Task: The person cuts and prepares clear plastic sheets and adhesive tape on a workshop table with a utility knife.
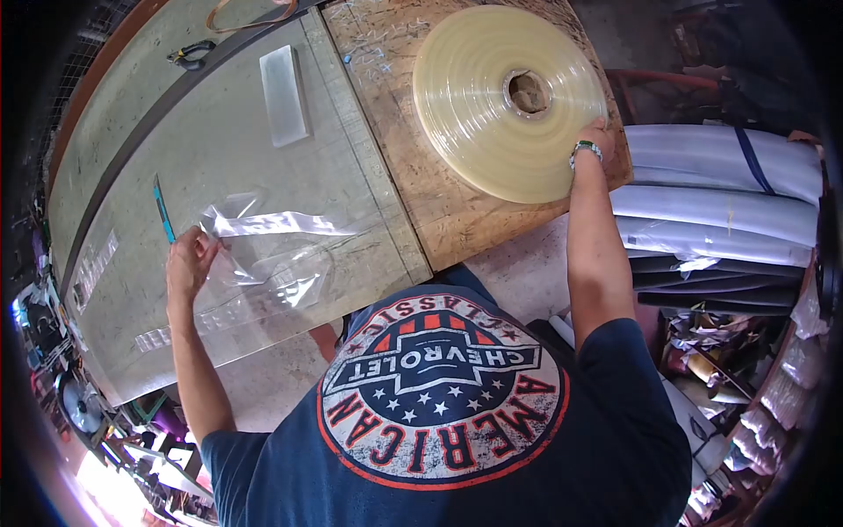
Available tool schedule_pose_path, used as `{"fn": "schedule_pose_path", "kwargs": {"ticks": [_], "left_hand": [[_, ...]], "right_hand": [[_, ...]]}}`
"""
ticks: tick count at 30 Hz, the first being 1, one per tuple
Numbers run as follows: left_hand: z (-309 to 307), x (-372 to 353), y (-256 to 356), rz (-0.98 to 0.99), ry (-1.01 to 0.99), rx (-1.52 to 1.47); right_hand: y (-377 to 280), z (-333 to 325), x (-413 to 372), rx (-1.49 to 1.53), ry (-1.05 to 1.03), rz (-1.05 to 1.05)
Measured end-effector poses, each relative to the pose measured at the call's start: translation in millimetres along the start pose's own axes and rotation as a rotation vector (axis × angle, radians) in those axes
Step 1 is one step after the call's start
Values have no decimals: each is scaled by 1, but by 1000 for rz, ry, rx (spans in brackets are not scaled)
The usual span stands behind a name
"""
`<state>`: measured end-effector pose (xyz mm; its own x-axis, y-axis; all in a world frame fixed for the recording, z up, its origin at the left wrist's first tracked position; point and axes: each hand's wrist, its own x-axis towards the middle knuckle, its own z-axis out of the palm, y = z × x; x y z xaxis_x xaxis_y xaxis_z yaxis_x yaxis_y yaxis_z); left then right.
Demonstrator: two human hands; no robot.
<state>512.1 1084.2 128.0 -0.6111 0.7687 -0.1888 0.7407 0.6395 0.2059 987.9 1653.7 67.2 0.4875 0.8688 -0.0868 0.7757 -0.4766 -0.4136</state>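
My left hand [187, 262] pinches the end of a clear plastic film [268, 224], which lies crumpled and shiny on the grey-green tabletop. Just above those fingers rests a utility knife [163, 211] with a teal handle. On the wooden board to the right lies a large flat roll of clear plastic film [465, 97], yellowish, with a cardboard core at its centre. The lower right rim of this roll is in the grip of my right hand [595, 140]; some of its fingers are hidden.
A whitish rectangular block [284, 95] lies on the grey-green tabletop [351, 158]. Farther back are pliers [190, 55] and a dark curved strip [114, 167]. The wooden board [386, 88] adjoins on the right. Beyond it are stacked large wrapped rolls [711, 198].
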Motion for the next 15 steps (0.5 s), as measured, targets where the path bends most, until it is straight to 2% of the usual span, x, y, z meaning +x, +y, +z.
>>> {"fn": "schedule_pose_path", "kwargs": {"ticks": [1, 2, 4, 5, 6, 8, 10, 11, 12, 14, 15], "left_hand": [[0, -1, 10, 86, 75, 36], [-6, -4, 44, 118, 223, 202], [3, 3, 107, 153, 387, 44], [11, 3, 155, 154, 271, -257], [28, 6, 203, 300, 235, -309], [45, 15, 295, 391, -16, -357], [114, 35, 358, 507, 78, -263], [116, 40, 366, 461, -28, -298], [121, 44, 367, 491, -45, -271], [132, 49, 358, 523, -125, -259], [137, 47, 352, 524, -186, -276]], "right_hand": [[3, 4, 5, -11, -12, -8], [7, 9, 15, -21, -24, -17], [13, 13, 30, -38, -65, -14], [16, 13, 36, -47, -96, -7], [16, 12, 40, -59, -128, -6], [35, 28, 54, -4, -113, -166], [7, 17, 78, 97, -3, -441], [-10, 9, 61, 160, 70, -602], [-32, 3, 43, 221, 140, -758], [-103, -9, 20, 307, -145, -950], [-128, 10, 23, 295, -185, -1167]]}}
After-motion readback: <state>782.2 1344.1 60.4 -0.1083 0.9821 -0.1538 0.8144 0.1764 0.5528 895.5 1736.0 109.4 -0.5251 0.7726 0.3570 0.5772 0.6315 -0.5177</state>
